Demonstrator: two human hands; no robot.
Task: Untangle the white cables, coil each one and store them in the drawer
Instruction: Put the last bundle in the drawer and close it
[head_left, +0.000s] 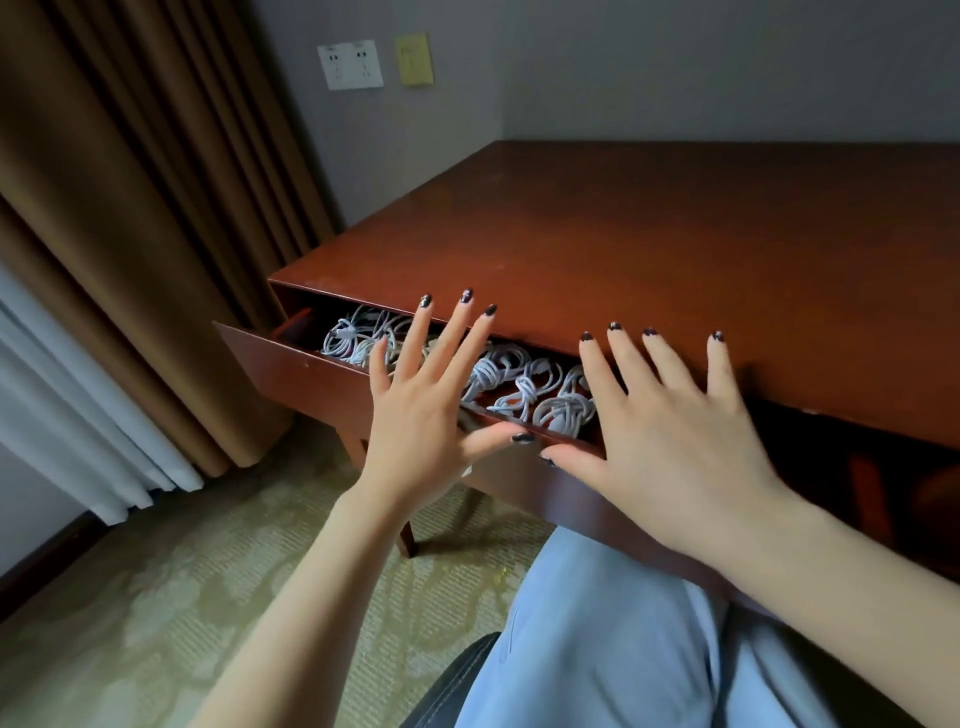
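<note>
Broadly, the red-brown counter (649, 234) fills the centre and right of the frame, with a brown curtain (114, 208) down the left. Its drawer (311, 379) stands partly pulled out at centre left. The right hand (675, 441) has its fingers spread straight over the counter's front edge, thumb at the drawer's rim. The left hand (415, 410), likewise splayed and holding nothing, hovers over the drawer. Coiled white cables (524, 384) lie in a row inside it.

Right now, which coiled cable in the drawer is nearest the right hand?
The coil at the drawer's right front end, beside the right hand; the other coils lie farther left, toward the left hand.
</note>
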